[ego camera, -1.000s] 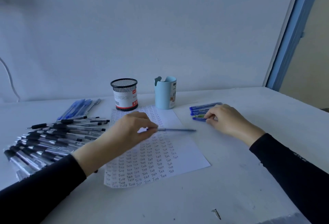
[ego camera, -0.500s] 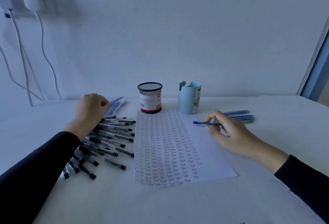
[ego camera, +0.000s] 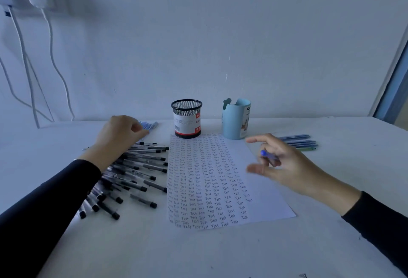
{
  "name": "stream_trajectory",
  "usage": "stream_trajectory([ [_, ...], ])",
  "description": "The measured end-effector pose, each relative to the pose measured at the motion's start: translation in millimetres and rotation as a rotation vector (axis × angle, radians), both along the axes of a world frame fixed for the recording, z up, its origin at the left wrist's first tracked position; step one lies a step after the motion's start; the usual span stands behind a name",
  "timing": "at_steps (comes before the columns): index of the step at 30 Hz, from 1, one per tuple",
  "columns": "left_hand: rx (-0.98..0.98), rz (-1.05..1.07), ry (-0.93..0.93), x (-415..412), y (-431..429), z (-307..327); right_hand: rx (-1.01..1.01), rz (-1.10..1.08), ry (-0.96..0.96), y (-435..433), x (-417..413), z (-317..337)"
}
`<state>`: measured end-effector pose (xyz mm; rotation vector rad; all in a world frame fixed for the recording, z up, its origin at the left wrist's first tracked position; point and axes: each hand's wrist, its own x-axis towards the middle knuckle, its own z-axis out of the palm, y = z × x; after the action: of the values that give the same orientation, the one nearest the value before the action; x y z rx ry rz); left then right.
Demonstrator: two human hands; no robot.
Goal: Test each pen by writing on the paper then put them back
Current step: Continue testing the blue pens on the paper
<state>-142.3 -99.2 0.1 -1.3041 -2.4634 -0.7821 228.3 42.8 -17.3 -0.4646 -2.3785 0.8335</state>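
A white paper [ego camera: 268, 198] filled with rows of "Test" lies in the middle of the table. My right hand [ego camera: 284, 165] hovers blurred over the paper's right edge and holds a blue pen [ego camera: 267, 155] among its fingers, with index and thumb spread. My left hand [ego camera: 118, 136] rests curled at the far end of a pile of black-capped pens [ego camera: 141, 170], fingertips next to a few blue pens [ego camera: 151, 125]. Whether it pinches one is hidden.
A black mesh cup [ego camera: 186, 120] and a light blue holder [ego camera: 236, 122] stand behind the paper. More blue pens [ego camera: 297, 141] lie at the right. Cables [ego camera: 51, 56] hang from a wall socket at the left. A door frame [ego camera: 395, 92] rises at the right.
My right hand lifted the blue pen off the table and swung it over the paper's right edge. My left hand went to the blue pens a second ago and has stayed there.
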Motion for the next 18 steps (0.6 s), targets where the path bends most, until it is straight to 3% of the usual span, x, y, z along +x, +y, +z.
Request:
stream_trajectory([
  [5, -0.131, -0.358, 0.053, 67, 11, 3, -0.218, -0.009, 0.23, -9, -5, 4],
  [9, -0.235, -0.628, 0.014, 113, 19, -15, -0.307, -0.078, 0.211, -12, -4, 8],
  [13, -0.376, -0.67, -0.043, 132, 18, -28, -0.515, -0.022, 0.108, -16, -7, 8],
  [18, -0.425, -0.633, 0.034, 141, 16, -28, -0.439, -0.032, 0.016, -31, -5, 5],
])
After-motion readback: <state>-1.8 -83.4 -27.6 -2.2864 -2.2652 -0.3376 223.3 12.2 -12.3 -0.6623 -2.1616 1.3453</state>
